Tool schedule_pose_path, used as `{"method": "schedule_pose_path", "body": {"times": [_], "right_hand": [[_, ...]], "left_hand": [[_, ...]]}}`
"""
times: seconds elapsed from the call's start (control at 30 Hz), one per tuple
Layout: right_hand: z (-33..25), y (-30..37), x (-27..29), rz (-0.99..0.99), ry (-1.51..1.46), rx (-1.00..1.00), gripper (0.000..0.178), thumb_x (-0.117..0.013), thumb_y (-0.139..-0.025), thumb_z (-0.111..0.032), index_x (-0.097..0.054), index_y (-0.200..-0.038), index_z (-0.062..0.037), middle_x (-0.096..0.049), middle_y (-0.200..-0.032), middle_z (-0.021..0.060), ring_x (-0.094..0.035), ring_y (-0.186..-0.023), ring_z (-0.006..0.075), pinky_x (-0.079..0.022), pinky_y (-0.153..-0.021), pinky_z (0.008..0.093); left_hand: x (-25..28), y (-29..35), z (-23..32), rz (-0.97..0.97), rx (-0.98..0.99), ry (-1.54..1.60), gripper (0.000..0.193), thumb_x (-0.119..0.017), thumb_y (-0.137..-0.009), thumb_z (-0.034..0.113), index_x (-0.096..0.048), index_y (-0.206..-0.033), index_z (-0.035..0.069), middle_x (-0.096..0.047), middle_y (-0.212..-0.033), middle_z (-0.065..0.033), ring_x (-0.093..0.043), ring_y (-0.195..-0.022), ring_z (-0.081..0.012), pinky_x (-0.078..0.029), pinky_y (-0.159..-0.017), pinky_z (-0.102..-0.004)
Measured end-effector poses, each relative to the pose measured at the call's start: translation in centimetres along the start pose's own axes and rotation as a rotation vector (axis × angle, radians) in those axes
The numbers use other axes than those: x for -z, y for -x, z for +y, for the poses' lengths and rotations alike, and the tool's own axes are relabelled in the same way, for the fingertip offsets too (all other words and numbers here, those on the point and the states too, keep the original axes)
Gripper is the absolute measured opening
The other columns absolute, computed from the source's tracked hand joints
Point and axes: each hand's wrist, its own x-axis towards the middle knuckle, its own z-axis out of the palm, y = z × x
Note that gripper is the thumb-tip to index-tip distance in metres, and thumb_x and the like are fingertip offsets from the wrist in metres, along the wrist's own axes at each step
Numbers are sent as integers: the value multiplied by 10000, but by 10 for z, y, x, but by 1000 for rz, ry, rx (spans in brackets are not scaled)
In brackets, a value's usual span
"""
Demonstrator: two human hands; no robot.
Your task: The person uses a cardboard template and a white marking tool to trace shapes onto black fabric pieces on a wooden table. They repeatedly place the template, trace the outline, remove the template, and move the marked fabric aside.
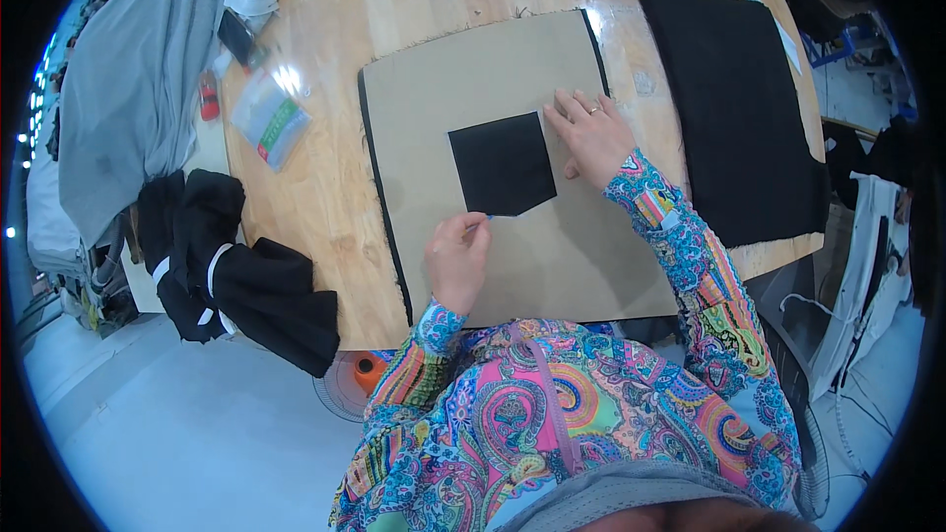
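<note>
A large beige sheet (424,118) lies before me, with black fabric edging out along its sides. Near its middle is a black pocket-shaped patch (503,163) with a pointed lower edge; whether it is a piece on top or a cutout showing fabric beneath, I cannot tell. My left hand (458,261) pinches a slim pen-like stick (477,226), its tip at the patch's lower left corner. My right hand (594,141) rests flat on the sheet, fingers apart, beside the patch's upper right edge.
On the wooden table (325,0), a black fabric panel (739,108) lies at right. A clear plastic packet (271,123) and a red object (209,97) sit at left. Bundled black cloth (261,281) hangs over the left edge, with grey fabric (143,69) farther left.
</note>
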Motion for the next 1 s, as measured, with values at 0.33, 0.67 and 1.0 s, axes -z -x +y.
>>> {"method": "schedule_pose_path", "body": {"times": [0.33, 0.67, 1.0], "right_hand": [[1, -2, 0, -56, 24, -23, 860, -820, -610, -229, -404, -1353, -114, -381, -1399, 108, -361, -1318, 262, -106, -1116, 556], [0, -1, 0, -24, 36, -13, 870, -829, -595, -247, -413, -1347, -113, -410, -1367, 93, -383, -1295, 254, -106, -1114, 572], [-1, 0, -2, 6, 64, -25, 849, -833, -587, -269, -448, -1328, -117, -426, -1351, 87, -402, -1279, 240, -64, -1117, 583]], "left_hand": [[17, -6, -6, 74, 68, 27, 116, -640, -844, 74, -661, -901, -25, -649, -743, -24, -572, -661, -47, -469, -608, -197], [-28, 2, 34, -133, -137, 243, 79, -629, -841, 43, -642, -906, 1, -647, -887, -81, -629, -767, -139, -521, -666, -252], [-50, -5, 40, -167, -177, 222, 79, -629, -843, 29, -643, -906, -16, -648, -903, -95, -633, -775, -139, -520, -664, -246]]}}
